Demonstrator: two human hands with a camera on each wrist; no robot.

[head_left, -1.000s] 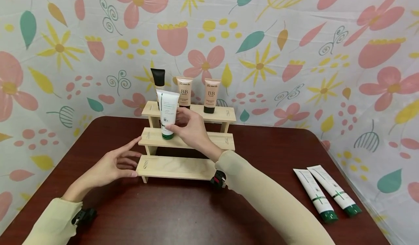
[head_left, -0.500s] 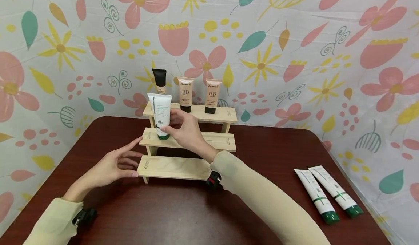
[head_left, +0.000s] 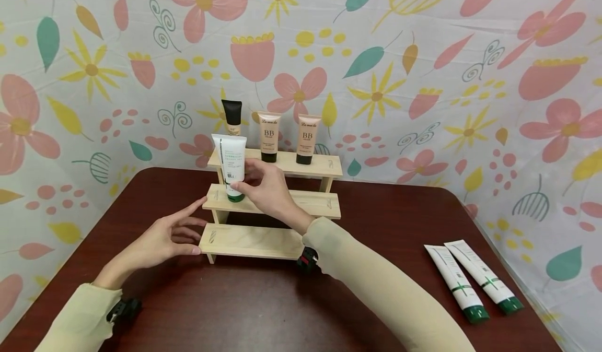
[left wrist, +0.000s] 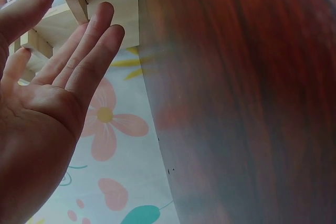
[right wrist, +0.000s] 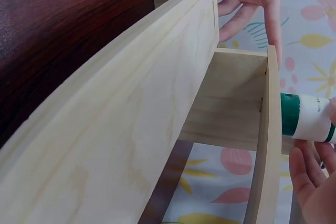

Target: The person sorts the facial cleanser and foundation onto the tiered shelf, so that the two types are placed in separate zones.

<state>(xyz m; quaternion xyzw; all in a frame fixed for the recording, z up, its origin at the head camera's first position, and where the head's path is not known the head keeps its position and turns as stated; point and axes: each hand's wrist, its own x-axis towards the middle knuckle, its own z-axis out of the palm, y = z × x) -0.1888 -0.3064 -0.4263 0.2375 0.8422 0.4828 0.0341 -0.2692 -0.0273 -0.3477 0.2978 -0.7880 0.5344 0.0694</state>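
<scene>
A three-tier wooden display stand stands on the dark table. On the left part of its middle shelf is a white squeeze tube, upright with its green cap down. My right hand pinches that tube low on its body, between thumb and fingers. In the right wrist view the green cap sits at the middle board. My left hand is at the stand's left side, forefinger at the middle shelf's end and thumb at the bottom shelf's corner. Its fingers are mostly straight in the left wrist view.
On the top shelf stand a black-ended tube, partly hidden behind the white one, and two beige BB tubes. Two more white tubes with green caps lie at the table's right. A flowered cloth hangs behind.
Over the first half second my right hand moved the white tube leftward along the middle shelf; since then it has stayed nearly still. My left hand has kept its place at the stand.
</scene>
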